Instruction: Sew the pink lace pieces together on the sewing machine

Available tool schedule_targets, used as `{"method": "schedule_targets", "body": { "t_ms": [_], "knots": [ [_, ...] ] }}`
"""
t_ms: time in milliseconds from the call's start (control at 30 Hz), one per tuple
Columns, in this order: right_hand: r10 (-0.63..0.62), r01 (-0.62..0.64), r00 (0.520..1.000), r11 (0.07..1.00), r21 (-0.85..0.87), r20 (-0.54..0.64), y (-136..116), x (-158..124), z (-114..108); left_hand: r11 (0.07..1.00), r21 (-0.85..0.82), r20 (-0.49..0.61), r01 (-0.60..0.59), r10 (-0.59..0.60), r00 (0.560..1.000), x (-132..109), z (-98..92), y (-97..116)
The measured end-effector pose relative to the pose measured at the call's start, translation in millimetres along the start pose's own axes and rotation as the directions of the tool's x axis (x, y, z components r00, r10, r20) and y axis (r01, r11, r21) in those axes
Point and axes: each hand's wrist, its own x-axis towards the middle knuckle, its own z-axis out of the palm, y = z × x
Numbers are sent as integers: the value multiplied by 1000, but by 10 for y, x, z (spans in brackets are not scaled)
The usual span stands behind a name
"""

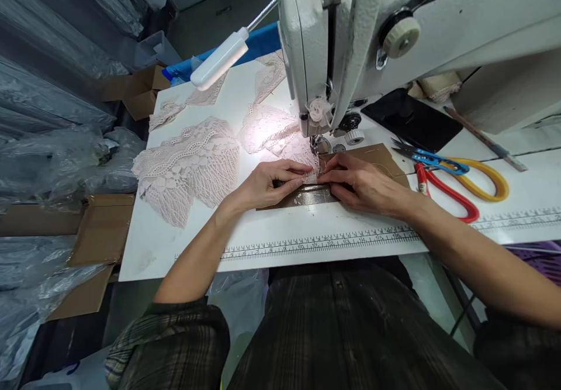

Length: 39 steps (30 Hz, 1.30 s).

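Observation:
A strip of pale pink lace fabric (302,151) lies under the needle area of a white sewing machine (307,57). My left hand (276,184) pinches the near edge of this lace, thumb and fingers together. Just right of it, my right hand (355,182) grips the same edge with its fingertips, close in front of the presser foot (322,144). Beneath both hands is a brown taped board (372,159). More lace pieces (193,162) lie spread to the left of my hands.
Red-and-yellow-handled scissors (468,203) and blue thread snips (438,159) lie right of my right hand. Behind them is a black sheet (412,118). A lamp (221,57) leans over the lace. A printed ruler (315,244) runs along the table's front edge. Cardboard boxes (103,226) stand at left.

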Motion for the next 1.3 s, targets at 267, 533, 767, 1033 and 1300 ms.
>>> {"method": "schedule_targets", "body": {
  "t_ms": [267,533,767,1033,1300],
  "knots": [
    [24,-22,999,999,43,-45,-14,4,-7,982,-93,-131,167,-178,975,-9,1,-11],
    [147,-139,984,987,76,-104,-125,57,75,987,-103,-160,123,-138,977,17,135,-32],
    [113,-104,988,990,93,-108,-84,40,118,984,-148,-112,98,-115,987,13,57,-61],
    [27,-26,996,1000,14,-86,-98,20,78,999,48,-70,-20,23,997,2,43,-140],
    [39,-41,997,999,-35,-65,-103,29,75,980,183,-98,-76,95,991,3,70,-128]
  ]
}}
